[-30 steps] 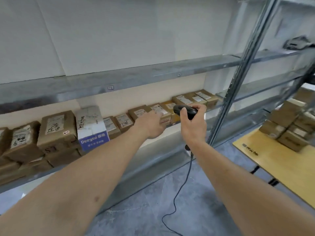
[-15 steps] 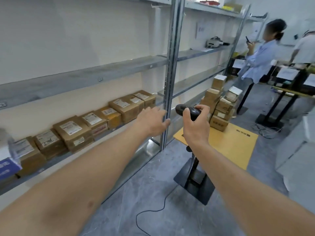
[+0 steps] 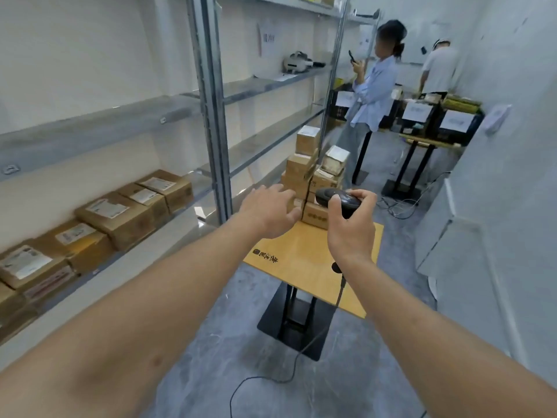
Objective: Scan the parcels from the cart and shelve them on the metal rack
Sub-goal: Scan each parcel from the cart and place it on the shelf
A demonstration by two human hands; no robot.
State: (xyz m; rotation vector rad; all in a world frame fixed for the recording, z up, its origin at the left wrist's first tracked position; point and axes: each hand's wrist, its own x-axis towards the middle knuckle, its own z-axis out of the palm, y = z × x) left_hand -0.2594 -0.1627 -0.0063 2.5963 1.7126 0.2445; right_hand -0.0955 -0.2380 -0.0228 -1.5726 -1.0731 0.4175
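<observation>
My right hand (image 3: 351, 226) grips a black corded barcode scanner (image 3: 337, 199) over a small wooden table (image 3: 304, 263). A pile of brown cardboard parcels (image 3: 313, 173) stands at the table's far end. My left hand (image 3: 271, 211) reaches out with its fingers spread and holds nothing, close in front of the pile. Several labelled parcels (image 3: 120, 212) lie in a row on the lower shelf of the metal rack (image 3: 211, 95) at my left.
The scanner's cable (image 3: 271, 378) trails over the grey floor past the table's black base (image 3: 297, 321). Two people (image 3: 373, 95) stand at the back near black-legged tables with crates. A white wall runs along the right. A headset (image 3: 297, 62) lies on an upper shelf.
My view has swung right from the shelved parcels to the table with the parcel pile. Both hands travelled along; the left one now hangs near the pile, the right keeps the scanner.
</observation>
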